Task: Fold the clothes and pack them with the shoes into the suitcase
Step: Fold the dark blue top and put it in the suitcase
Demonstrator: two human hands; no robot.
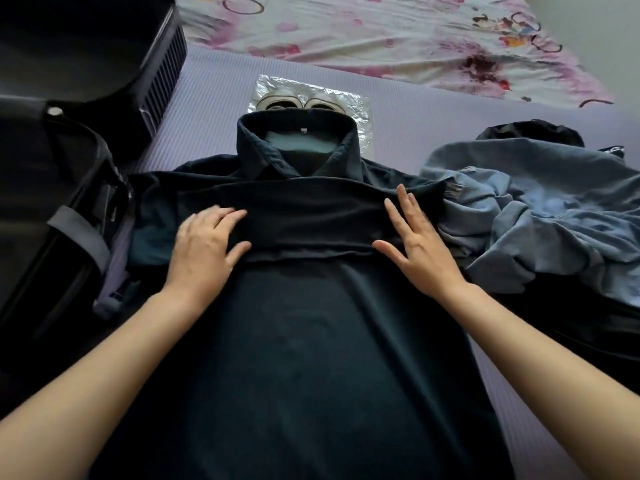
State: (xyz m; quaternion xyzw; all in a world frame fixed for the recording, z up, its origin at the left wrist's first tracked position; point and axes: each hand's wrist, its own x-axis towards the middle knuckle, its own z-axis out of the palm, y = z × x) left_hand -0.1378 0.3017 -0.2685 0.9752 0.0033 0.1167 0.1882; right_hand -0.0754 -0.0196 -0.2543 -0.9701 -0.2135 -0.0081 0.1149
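A dark navy polo shirt (298,341) lies flat on the purple mat, collar pointing away from me, with its sleeves folded across the chest in a band. My left hand (204,247) presses flat on the left end of that band. My right hand (419,244) lies flat on the right end, fingers straight. A pair of shoes (301,102) sits in a clear plastic bag just beyond the collar, partly hidden by it. The open black suitcase (62,188) lies at the left.
Crumpled light blue jeans (540,209) are heaped at the right, over another dark garment (533,133). A flowered bed sheet (381,32) covers the far side. The purple mat (450,112) shows between the shoes and the jeans.
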